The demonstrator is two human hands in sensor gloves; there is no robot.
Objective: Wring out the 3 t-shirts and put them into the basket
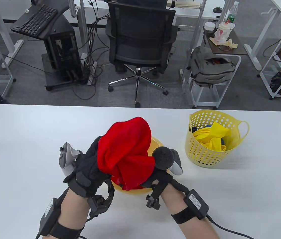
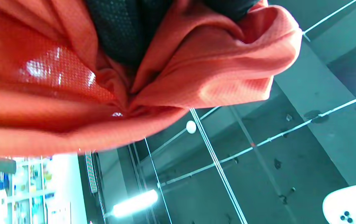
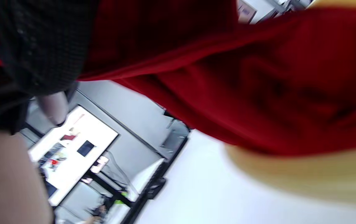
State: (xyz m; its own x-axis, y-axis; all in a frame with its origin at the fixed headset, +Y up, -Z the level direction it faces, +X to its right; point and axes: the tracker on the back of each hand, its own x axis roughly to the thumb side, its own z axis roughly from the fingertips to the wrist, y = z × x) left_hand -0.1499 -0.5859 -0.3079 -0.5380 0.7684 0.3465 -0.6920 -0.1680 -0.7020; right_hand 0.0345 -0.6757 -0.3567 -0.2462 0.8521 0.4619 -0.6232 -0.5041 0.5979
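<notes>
A red t-shirt (image 1: 126, 149) is bunched up above a yellow bowl (image 1: 157, 144) near the table's front middle. My left hand (image 1: 90, 161) grips the shirt's left side, and wet red cloth (image 2: 165, 81) fills the left wrist view under a black gloved finger (image 2: 118, 31). My right hand (image 1: 159, 174) grips the shirt's lower right part, seen as dark red folds (image 3: 258, 77) in the right wrist view. A yellow perforated basket (image 1: 206, 155) stands to the right and holds a yellow t-shirt (image 1: 211, 137) and a bit of dark blue cloth (image 1: 195, 129).
The white table (image 1: 31, 139) runs the full width of the table view. Beyond its far edge stand a black office chair (image 1: 140, 42), a computer cart (image 1: 56, 49) and a side table with a backpack (image 1: 212, 64). The bowl's blurred yellow rim (image 3: 305, 174) shows below the cloth.
</notes>
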